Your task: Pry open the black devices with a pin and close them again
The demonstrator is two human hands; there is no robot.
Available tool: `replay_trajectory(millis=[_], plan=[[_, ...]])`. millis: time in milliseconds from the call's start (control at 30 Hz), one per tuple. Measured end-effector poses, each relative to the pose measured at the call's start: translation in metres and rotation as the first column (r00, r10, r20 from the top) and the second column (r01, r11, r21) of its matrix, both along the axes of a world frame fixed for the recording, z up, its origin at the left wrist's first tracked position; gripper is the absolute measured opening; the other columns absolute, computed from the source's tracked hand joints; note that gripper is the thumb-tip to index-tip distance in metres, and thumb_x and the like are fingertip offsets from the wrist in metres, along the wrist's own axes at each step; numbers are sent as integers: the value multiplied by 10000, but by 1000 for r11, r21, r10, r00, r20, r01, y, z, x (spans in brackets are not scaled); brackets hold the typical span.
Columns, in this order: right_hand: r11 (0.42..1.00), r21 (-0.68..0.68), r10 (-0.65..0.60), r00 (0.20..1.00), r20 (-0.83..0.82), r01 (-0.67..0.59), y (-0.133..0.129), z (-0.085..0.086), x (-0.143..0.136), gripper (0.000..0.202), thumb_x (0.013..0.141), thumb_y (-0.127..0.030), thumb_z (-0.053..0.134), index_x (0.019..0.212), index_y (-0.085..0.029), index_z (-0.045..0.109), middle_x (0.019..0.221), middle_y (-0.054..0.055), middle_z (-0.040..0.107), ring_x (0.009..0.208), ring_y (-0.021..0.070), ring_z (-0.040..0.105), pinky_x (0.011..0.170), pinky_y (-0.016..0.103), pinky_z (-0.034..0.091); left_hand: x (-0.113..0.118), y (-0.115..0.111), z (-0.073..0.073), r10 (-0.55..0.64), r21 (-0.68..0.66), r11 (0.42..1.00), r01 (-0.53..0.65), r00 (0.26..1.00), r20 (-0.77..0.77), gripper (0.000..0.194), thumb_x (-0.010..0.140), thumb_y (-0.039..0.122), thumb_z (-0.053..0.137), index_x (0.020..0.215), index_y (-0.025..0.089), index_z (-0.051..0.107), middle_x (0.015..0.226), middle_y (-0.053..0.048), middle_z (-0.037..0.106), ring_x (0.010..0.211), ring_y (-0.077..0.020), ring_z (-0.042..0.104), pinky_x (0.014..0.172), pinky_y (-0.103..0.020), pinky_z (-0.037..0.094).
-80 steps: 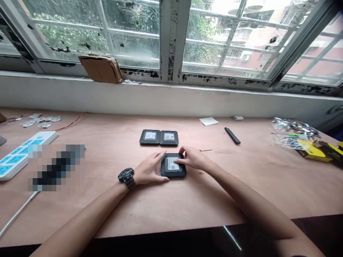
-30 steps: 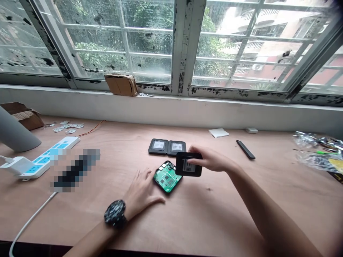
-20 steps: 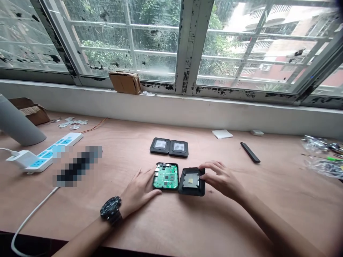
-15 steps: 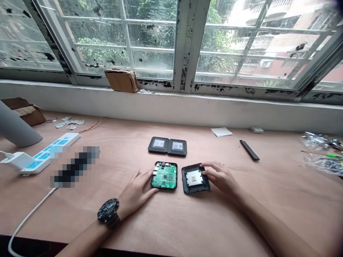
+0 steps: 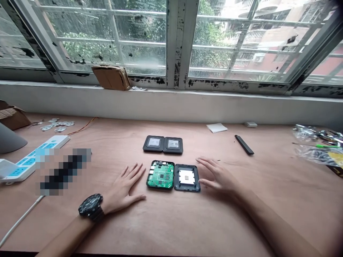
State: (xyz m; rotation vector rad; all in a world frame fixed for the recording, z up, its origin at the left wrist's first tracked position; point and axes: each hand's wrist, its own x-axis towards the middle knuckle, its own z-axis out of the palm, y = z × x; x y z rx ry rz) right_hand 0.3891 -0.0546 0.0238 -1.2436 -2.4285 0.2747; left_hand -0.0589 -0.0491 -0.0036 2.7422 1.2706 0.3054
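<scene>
My left hand (image 5: 124, 191), a black watch (image 5: 91, 207) at its wrist, rests with spread fingers to the left of an open black case holding a green circuit board (image 5: 160, 175). Directly right of that case, its edge against it, lies a black cover (image 5: 187, 189) with a white plate inside. My right hand (image 5: 215, 175) is just right of the cover, fingers apart and holding nothing; its thumb is close to the cover's edge. Behind these, two closed black cases (image 5: 153, 143) with white labels lie side by side.
A power strip (image 5: 37, 157) and a pixelated dark object (image 5: 64, 173) are on the left. A dark flat bar (image 5: 244, 145), a white paper (image 5: 217, 127) and a white block (image 5: 251, 124) lie toward the back right. Plastic bags (image 5: 313, 153) sit far right.
The cover has gone from tilted in my right hand to lying flat against the board's case. My right hand has let go of it. My left hand has moved left, away from the case. The view has shifted.
</scene>
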Motion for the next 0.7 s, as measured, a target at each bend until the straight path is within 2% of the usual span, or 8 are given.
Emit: replay_trajectory(millis=[133, 233, 367, 700], plan=[[997, -63, 57, 995, 77, -52, 5, -9, 7, 1222, 731, -703, 765, 1647, -237, 103, 1690, 131, 206, 1553, 396, 146, 1252, 581, 234, -3, 3, -2, -12, -10, 1000, 12, 1000, -19, 940, 914, 715, 564, 1637, 313, 118, 1680, -67, 179, 1536, -368, 215, 1245, -577, 186], [991, -94, 110, 988, 112, -100, 6, -18, 3, 1405, 626, -787, 780, 1646, -189, 21, 1697, 153, 140, 1555, 418, 62, 1272, 582, 144, -3, 2, -2, -16, -11, 1000, 15, 999, -47, 946, 924, 710, 554, 1639, 319, 73, 1686, -64, 151, 1545, -358, 192, 1245, -578, 188], [987, -132, 114, 983, 142, -96, 7, -21, -4, 1444, 606, -830, 754, 1643, -169, -2, 1692, 162, 158, 1557, 410, 50, 1279, 574, 101, -3, 2, -2, -12, -11, 1000, 12, 998, -60, 944, 932, 710, 541, 1640, 315, 59, 1690, -58, 135, 1549, -351, 179, 1250, -570, 182], [982, -182, 66, 988, 140, -40, 5, -20, -3, 1439, 595, -853, 737, 1645, -185, 15, 1702, 156, 101, 1557, 415, -3, 1278, 568, 110, -3, 2, 1, -2, -46, 999, 0, 999, -34, 944, 917, 705, 573, 1638, 311, 107, 1684, -63, 158, 1547, -355, 184, 1249, -585, 180]])
